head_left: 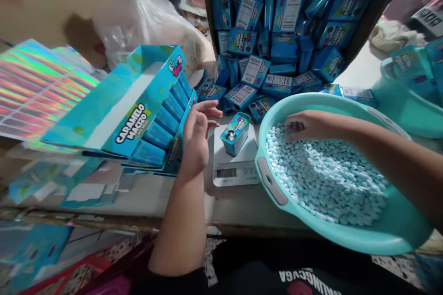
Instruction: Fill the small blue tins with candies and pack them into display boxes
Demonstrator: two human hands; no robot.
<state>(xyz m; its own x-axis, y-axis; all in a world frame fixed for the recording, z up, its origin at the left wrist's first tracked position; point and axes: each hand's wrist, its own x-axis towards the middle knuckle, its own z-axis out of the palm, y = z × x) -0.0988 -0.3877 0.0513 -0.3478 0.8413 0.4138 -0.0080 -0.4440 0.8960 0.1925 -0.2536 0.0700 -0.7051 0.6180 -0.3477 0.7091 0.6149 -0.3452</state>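
Note:
A small blue tin labelled "Caramelo Macizo" stands on a white digital scale, its opening facing up. Just left of it is my left hand, fingers apart and holding nothing, close to the tin but not on it. My right hand is over the far left part of a turquoise basin, at the surface of many pale blue candies. Its fingers are curled in, and what is between them is hidden.
An open blue display box with rows of blue packs stands at left, beside shiny sheets. A large carton of blue packs spills onto the table behind the scale. Another turquoise basin stands at right.

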